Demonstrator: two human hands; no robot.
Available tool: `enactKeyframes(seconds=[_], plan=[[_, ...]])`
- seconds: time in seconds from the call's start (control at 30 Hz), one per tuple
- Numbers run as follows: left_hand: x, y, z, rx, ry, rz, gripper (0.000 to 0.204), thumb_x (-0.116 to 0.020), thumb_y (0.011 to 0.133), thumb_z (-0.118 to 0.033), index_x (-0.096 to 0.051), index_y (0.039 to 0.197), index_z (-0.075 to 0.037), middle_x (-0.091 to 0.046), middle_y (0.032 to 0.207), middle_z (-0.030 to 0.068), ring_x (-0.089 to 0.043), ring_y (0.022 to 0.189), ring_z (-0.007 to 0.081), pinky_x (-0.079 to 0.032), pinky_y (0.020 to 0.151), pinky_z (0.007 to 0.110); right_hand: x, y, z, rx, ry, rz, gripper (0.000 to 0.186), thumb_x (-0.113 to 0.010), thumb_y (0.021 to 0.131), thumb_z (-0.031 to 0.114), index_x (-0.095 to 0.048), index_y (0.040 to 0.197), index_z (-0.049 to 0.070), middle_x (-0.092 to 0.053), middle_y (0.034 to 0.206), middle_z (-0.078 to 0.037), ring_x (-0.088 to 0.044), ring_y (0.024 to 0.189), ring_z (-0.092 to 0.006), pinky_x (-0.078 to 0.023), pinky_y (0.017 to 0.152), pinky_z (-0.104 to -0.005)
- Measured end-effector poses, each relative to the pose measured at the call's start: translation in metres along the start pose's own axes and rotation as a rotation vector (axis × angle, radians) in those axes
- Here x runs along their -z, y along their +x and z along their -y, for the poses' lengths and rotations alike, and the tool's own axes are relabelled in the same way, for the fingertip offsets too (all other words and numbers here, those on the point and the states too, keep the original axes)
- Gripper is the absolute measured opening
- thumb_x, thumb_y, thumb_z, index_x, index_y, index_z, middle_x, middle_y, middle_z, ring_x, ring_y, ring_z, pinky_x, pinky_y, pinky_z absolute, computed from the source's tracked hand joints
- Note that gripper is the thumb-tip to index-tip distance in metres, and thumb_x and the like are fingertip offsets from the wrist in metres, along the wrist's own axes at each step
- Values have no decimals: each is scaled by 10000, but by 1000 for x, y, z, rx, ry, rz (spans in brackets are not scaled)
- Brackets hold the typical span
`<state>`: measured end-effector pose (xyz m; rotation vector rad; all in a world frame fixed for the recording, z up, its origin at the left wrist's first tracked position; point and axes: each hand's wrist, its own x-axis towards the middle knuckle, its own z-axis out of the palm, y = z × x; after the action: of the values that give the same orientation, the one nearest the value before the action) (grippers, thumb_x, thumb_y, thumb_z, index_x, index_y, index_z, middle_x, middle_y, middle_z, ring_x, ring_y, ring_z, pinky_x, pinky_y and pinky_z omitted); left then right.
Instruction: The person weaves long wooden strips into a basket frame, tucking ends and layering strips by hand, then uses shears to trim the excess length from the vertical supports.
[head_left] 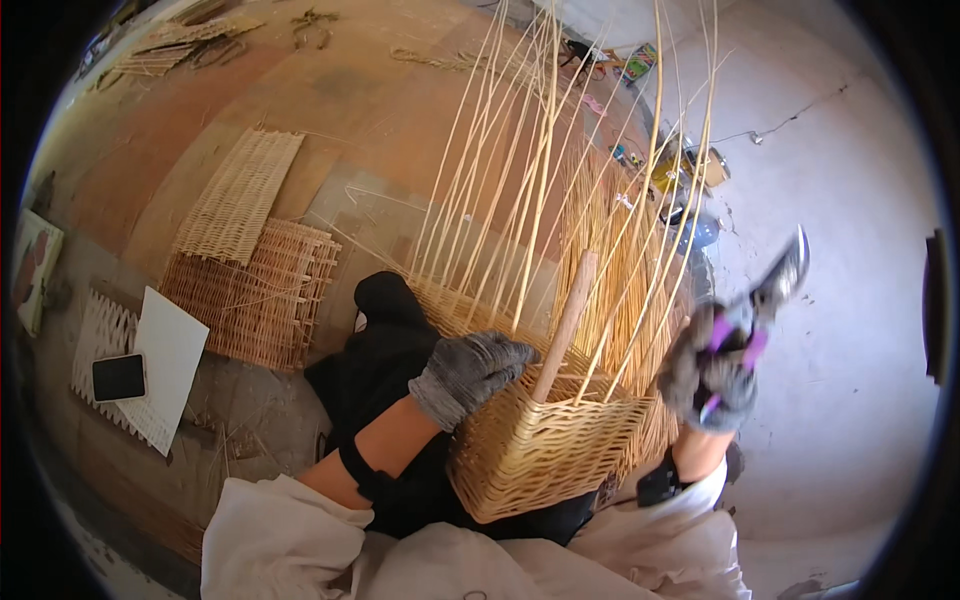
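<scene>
A half-woven wicker basket [540, 465] rests tilted across my lap, with long pale stakes [545, 150] rising from its sides and fanning outward. My left hand [470, 377], in a grey knit glove, lies over the basket's rim, fingers closed together on the weave. A short wooden stick [568, 325] stands upright in the near corner, just right of those fingers. Off to the basket's right, my gloved right hand [708, 372] is raised and slightly blurred. It grips pruning shears [778, 275] by their purple handles, blades pointing up and away from the basket.
Behind the basket lies a thick bundle of thin rods [605, 240]. Woven wicker panels [255, 290] lie on the floor at left, near a white board [170, 370] and a dark phone [119, 377]. A pale wall [850, 330] borders the right side.
</scene>
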<state>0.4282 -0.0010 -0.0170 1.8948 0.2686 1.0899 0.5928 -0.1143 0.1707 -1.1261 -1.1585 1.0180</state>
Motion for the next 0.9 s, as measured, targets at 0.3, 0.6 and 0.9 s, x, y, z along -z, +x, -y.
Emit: enactKeyframes(seconds=[0.3, 0.6, 0.9], plan=[[-9, 5, 6, 28, 284, 262, 235, -567, 781, -217, -589, 980, -95, -571, 827, 80, -556, 794, 224, -465, 694, 331, -21, 142, -27, -279, -228, -345, 116, -504, 804, 130, -475, 840, 24, -534, 613, -85, -478, 408, -164, -370, 347, -274], [18, -47, -35, 129, 79, 1, 513, -708, 669, -266, -538, 1115, -78, -581, 1017, 110, -549, 948, 224, -435, 831, 315, -89, -20, -11, -207, 394, 32, 315, -600, 786, 330, -464, 820, 48, -513, 579, -128, -492, 415, -173, -363, 346, -242], [22, 15, -35, 549, -640, 410, 376, -642, 768, -212, -549, 1069, -6, -613, 984, 82, -563, 931, 164, -439, 829, 279, -8, -88, -37, -49, 455, -246, 294, -628, 730, 174, -451, 937, 63, -501, 666, -86, -447, 459, -161, -359, 368, -260]])
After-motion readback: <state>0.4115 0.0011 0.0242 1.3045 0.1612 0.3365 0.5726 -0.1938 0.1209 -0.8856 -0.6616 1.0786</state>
